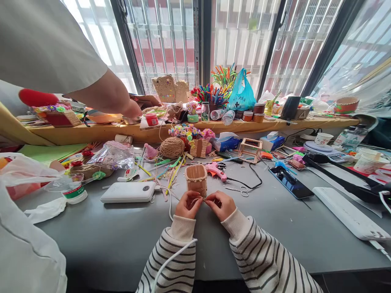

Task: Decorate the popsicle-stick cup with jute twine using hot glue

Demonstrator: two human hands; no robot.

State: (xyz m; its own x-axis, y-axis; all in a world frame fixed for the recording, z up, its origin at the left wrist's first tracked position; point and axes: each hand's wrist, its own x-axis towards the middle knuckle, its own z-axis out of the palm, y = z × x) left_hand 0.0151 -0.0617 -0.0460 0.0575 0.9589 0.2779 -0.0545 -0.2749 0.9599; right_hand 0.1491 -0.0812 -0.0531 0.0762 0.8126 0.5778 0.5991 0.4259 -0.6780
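A small brown box of wooden strips [196, 176], open at the top and trimmed with twine along its rim, stands upright in front of me. My left hand [188, 204] is at its near side, thumb and fingers pinched together. Close beside it, my right hand [220, 205] is pinched too, its fingertips nearly meeting the left ones. Whatever lies between the fingertips is too small to make out. Just behind the box is a pink glue gun [216, 171], with small scissors [240, 190] to its right.
A white power bank [127, 192] lies left, its cable running by my left arm. A phone [291, 182] and power strip [348, 213] lie right. Behind are a twine ball [172, 147] and a wooden frame [249, 149]. Another person's arm [104, 93] reaches over the shelf.
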